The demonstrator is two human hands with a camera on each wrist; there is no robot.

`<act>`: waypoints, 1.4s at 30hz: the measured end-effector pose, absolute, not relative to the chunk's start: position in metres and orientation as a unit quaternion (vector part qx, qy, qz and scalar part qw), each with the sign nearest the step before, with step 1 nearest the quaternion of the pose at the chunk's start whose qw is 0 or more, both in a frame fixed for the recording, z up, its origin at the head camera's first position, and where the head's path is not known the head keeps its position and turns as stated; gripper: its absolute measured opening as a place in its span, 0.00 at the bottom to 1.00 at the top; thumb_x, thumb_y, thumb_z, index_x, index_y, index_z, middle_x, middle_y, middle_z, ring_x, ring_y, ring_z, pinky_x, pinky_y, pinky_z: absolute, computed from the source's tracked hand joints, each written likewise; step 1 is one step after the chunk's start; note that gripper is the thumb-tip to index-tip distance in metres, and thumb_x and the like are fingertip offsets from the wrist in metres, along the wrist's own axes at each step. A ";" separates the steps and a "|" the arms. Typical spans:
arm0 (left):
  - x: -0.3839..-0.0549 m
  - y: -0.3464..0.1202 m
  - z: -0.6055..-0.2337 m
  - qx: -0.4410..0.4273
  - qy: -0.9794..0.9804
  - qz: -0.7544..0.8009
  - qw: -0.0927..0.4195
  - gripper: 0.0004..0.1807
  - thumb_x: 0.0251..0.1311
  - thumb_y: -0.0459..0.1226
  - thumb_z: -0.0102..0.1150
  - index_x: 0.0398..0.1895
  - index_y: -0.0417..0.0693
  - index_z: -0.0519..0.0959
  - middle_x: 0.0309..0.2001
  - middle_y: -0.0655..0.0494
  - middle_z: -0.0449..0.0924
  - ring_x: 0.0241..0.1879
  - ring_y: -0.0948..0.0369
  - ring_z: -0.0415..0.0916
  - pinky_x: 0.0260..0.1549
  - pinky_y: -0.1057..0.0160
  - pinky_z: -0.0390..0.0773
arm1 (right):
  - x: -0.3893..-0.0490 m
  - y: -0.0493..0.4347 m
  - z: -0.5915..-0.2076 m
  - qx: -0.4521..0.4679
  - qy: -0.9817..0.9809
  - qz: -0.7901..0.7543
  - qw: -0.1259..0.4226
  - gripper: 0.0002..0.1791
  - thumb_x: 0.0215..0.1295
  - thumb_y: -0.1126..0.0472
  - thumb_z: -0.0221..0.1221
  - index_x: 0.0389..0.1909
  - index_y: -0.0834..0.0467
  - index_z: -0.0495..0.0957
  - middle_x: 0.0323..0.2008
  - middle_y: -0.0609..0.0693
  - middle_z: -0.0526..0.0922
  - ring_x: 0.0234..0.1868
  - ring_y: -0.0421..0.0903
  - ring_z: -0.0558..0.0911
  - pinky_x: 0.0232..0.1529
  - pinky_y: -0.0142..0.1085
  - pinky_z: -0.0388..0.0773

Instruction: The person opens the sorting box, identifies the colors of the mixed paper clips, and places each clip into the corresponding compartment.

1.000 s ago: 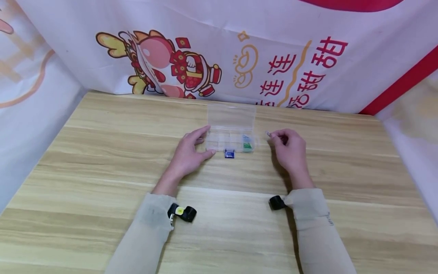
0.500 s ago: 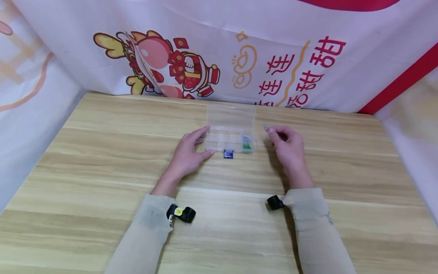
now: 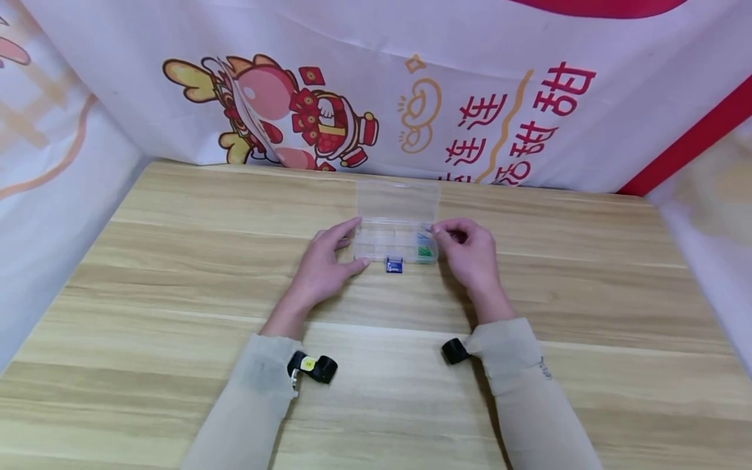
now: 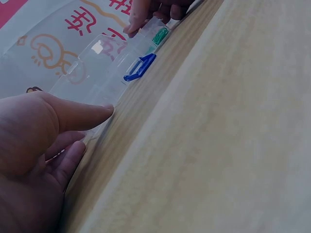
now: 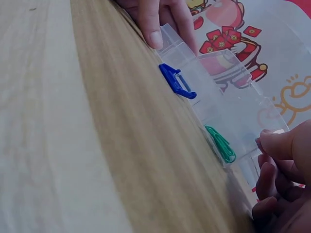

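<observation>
A clear plastic compartment box (image 3: 384,249) lies on the table, its lid (image 3: 397,201) raised at the back and a blue latch (image 3: 394,265) at its front. My left hand (image 3: 323,261) grips the box's left end, thumb at the front edge and fingers behind. Over the back right compartment, my right hand (image 3: 472,253) pinches a small paper clip (image 5: 258,143) between thumb and forefinger, mostly hidden by the fingertips. Green paper clips (image 5: 221,145) fill the front right compartment. Pale blue clips (image 3: 422,236) lie in the compartment behind them.
The wood-grain table (image 3: 376,398) runs back to a white cloth (image 3: 264,32) printed with a cartoon figure and red characters. Small black wrist cameras are strapped on both sleeves.
My right hand has moved left with the paper clip, from beside the box to over its right end. My left hand has stayed on the box.
</observation>
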State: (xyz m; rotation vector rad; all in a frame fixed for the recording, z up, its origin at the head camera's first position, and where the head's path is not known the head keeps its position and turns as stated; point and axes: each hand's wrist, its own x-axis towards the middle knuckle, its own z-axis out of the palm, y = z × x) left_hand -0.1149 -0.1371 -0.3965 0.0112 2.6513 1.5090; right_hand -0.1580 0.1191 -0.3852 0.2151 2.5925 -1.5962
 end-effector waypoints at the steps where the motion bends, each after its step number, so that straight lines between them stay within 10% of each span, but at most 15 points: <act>1: -0.115 -0.137 -0.397 0.001 0.869 0.493 0.047 0.44 0.66 0.35 0.74 0.83 0.61 0.66 0.75 0.43 0.72 0.74 0.45 0.74 0.77 0.49 0.75 | -0.158 0.119 -0.386 0.073 0.850 -0.520 0.044 0.14 0.79 0.52 0.63 0.55 0.56 0.86 0.53 0.53 0.82 0.52 0.49 0.76 0.54 0.38 0.77; 42: -0.115 -0.135 -0.396 -0.011 0.875 0.481 0.055 0.44 0.67 0.38 0.73 0.84 0.66 0.64 0.75 0.43 0.70 0.75 0.45 0.73 0.77 0.46 0.74 | -0.154 0.122 -0.395 0.054 0.852 -0.522 0.008 0.11 0.77 0.53 0.66 0.50 0.55 0.88 0.45 0.52 0.83 0.45 0.48 0.76 0.46 0.36 0.76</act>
